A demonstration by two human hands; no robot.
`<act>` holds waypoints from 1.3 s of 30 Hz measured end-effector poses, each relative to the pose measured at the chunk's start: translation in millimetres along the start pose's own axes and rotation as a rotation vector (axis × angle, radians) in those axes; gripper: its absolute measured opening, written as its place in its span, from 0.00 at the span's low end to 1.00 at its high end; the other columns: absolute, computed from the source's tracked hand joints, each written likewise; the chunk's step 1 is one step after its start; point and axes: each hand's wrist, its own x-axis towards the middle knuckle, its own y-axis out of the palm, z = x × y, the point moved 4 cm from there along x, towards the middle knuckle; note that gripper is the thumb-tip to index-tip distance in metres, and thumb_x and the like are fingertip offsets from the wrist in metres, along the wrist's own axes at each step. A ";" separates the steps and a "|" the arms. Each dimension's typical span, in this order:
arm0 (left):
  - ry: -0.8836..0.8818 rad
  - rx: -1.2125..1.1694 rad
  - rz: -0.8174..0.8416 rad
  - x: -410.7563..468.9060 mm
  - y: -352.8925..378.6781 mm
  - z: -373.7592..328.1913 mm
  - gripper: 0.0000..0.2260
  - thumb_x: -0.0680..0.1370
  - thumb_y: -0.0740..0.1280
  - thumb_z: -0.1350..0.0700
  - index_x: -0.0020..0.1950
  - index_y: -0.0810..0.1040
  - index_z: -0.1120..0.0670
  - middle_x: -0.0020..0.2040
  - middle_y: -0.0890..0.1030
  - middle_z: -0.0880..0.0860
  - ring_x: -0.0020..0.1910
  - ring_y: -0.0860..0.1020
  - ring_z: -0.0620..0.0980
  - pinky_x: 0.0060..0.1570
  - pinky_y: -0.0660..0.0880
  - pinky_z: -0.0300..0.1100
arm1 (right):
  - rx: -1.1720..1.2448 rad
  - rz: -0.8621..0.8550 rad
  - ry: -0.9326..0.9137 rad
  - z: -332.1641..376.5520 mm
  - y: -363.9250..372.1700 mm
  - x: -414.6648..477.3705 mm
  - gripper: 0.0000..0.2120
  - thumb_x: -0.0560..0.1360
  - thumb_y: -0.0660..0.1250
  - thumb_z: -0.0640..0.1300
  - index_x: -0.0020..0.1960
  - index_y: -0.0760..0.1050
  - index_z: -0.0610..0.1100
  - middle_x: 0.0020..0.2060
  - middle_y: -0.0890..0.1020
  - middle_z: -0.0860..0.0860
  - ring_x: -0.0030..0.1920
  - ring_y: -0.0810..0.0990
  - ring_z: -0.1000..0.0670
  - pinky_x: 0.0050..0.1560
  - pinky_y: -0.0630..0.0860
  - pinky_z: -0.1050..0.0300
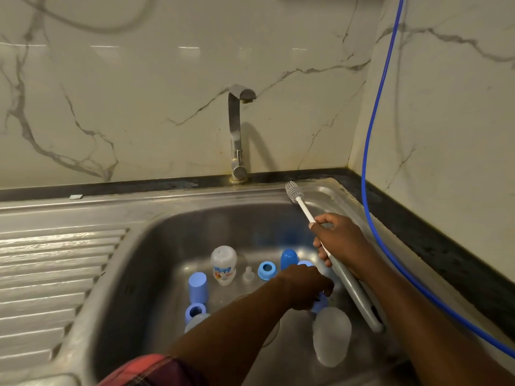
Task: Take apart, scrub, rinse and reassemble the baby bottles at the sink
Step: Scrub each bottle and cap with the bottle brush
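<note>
Baby bottle parts lie in the steel sink. A clear bottle body with a printed label stands upside down in the middle. Beside it are a clear teat, a blue collar ring and a blue cap. At the left stand another blue cap and a blue ring. A second clear bottle lies at the front right. My left hand reaches down and grips its blue collar. My right hand holds the bottle brush by its handle, bristles up.
The tap stands at the back rim with no water running. A ribbed draining board lies to the left. A blue hose hangs down the right wall and along the dark counter edge.
</note>
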 end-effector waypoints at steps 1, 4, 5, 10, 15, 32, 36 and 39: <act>0.000 -0.012 0.002 0.8 0.8 0.5 0.18 0.77 0.70 0.60 0.67 0.75 0.54 0.56 0.80 0.57 0.53 0.79 0.55 0.43 0.69 0.41 | -0.002 0.001 0.000 0.2 0.2 -0.2 0.02 0.79 0.63 0.42 0.51 0.75 0.46 0.30 0.78 0.45 0.21 0.73 0.52 0.22 0.71 0.61; -0.007 -0.063 0.032 2.2 5.1 0.9 0.19 0.76 0.70 0.62 0.67 0.75 0.55 0.58 0.81 0.57 0.55 0.80 0.56 0.49 0.73 0.43 | 0.000 0.012 -0.005 0.8 0.5 -0.9 0.02 0.80 0.63 0.43 0.51 0.74 0.46 0.31 0.78 0.45 0.22 0.73 0.53 0.22 0.72 0.61; -0.007 -0.072 0.039 2.4 6.1 1.2 0.20 0.76 0.71 0.62 0.67 0.74 0.56 0.58 0.81 0.57 0.56 0.80 0.56 0.49 0.72 0.43 | -0.001 0.014 -0.005 1.0 0.5 -1.1 0.02 0.80 0.63 0.43 0.51 0.74 0.46 0.31 0.78 0.45 0.22 0.73 0.53 0.22 0.72 0.61; 0.009 -0.076 0.033 2.8 7.9 2.6 0.19 0.76 0.70 0.63 0.67 0.75 0.56 0.57 0.81 0.57 0.55 0.80 0.55 0.47 0.69 0.41 | 0.003 0.013 -0.001 1.9 0.2 -2.2 0.02 0.80 0.63 0.43 0.51 0.74 0.46 0.32 0.79 0.45 0.23 0.73 0.52 0.23 0.72 0.61; 0.003 -0.120 0.047 4.1 8.3 2.9 0.16 0.77 0.69 0.62 0.65 0.76 0.57 0.57 0.82 0.56 0.56 0.80 0.56 0.49 0.69 0.41 | 0.004 0.019 0.002 2.3 0.8 -1.9 0.04 0.80 0.63 0.43 0.54 0.74 0.44 0.33 0.79 0.44 0.23 0.73 0.52 0.24 0.72 0.60; -0.141 -0.014 -0.224 -8.1 -31.1 42.3 0.21 0.78 0.68 0.56 0.71 0.71 0.49 0.68 0.74 0.51 0.64 0.75 0.57 0.55 0.74 0.51 | 0.009 -0.033 -0.015 5.2 -3.3 -2.2 0.05 0.80 0.63 0.43 0.54 0.74 0.45 0.32 0.79 0.46 0.24 0.73 0.52 0.23 0.72 0.60; -0.164 0.034 -0.113 1.6 -18.5 36.6 0.23 0.77 0.70 0.53 0.71 0.71 0.49 0.67 0.74 0.52 0.65 0.74 0.55 0.56 0.72 0.50 | -0.003 -0.040 -0.013 5.4 -3.7 -3.2 0.04 0.80 0.63 0.43 0.53 0.75 0.45 0.32 0.80 0.47 0.23 0.74 0.52 0.23 0.72 0.61; -0.172 0.033 -0.114 7.8 -10.5 28.7 0.20 0.76 0.70 0.56 0.67 0.73 0.51 0.64 0.75 0.54 0.62 0.75 0.56 0.51 0.69 0.46 | -0.010 -0.058 -0.010 5.1 -3.2 -2.8 0.03 0.80 0.63 0.44 0.52 0.75 0.46 0.32 0.80 0.47 0.23 0.74 0.53 0.23 0.71 0.61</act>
